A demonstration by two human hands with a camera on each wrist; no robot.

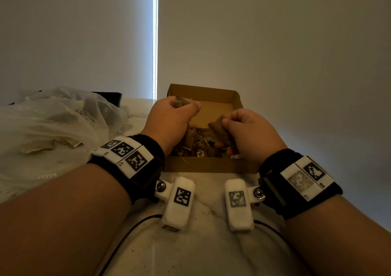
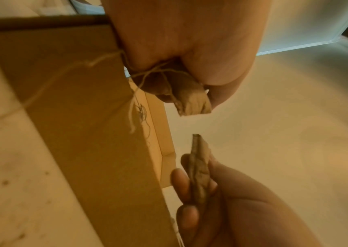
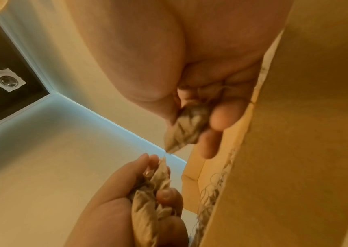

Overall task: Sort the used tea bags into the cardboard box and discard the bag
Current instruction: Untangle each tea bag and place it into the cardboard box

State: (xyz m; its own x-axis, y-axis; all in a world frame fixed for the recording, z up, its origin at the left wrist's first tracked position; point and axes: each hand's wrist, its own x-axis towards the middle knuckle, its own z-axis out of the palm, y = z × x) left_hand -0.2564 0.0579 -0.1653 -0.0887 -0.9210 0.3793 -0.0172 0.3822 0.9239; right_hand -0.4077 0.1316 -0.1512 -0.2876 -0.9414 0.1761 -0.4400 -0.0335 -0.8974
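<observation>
My left hand point(image 1: 170, 119) pinches 1 used tea bag point(image 1: 179, 102) and my right hand point(image 1: 249, 132) grips another point(image 1: 220, 127), both over the cardboard box point(image 1: 211, 164). They look light, limp and tearable (strings tangle), so I'd hold the paper body.

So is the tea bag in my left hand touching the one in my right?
Apart: left wrist view shows a gap between the left-hand tea bag and the right-hand tea bag.
</observation>
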